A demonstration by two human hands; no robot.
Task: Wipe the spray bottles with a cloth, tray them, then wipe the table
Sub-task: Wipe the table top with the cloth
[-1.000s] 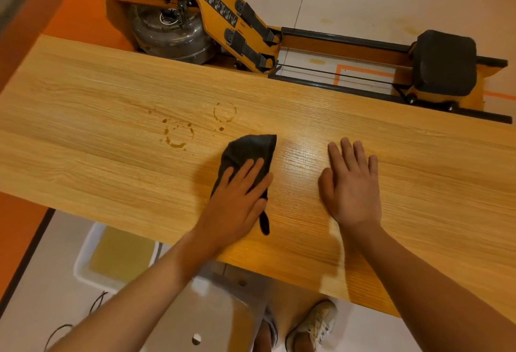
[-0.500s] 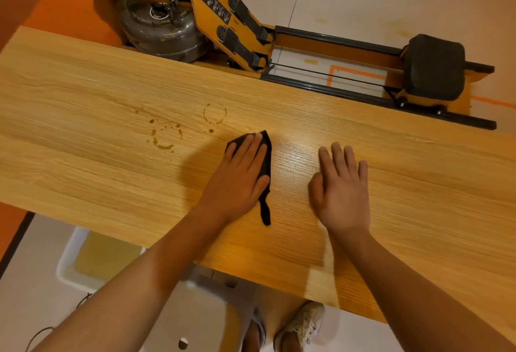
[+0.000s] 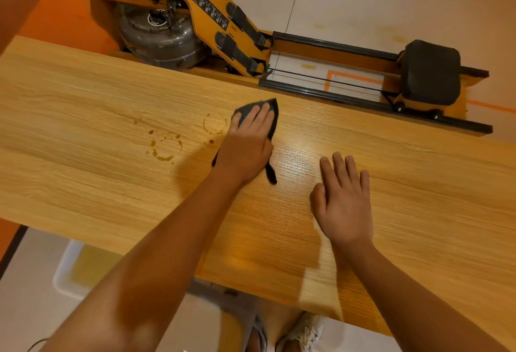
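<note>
The left hand [image 3: 245, 145] presses the dark cloth [image 3: 276, 115] flat on the bench [image 3: 83, 184] with straight fingers [image 3: 258, 117], the brown ring stains [image 3: 215, 125] lie just beside it to its left, and the right hand [image 3: 344, 201], farther from them, rests flat with fingers extended, holding nothing.

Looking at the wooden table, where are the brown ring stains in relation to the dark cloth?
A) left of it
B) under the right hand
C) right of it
A: the brown ring stains lie left of the dark cloth, which the left hand presses flat with straight fingers.
</note>
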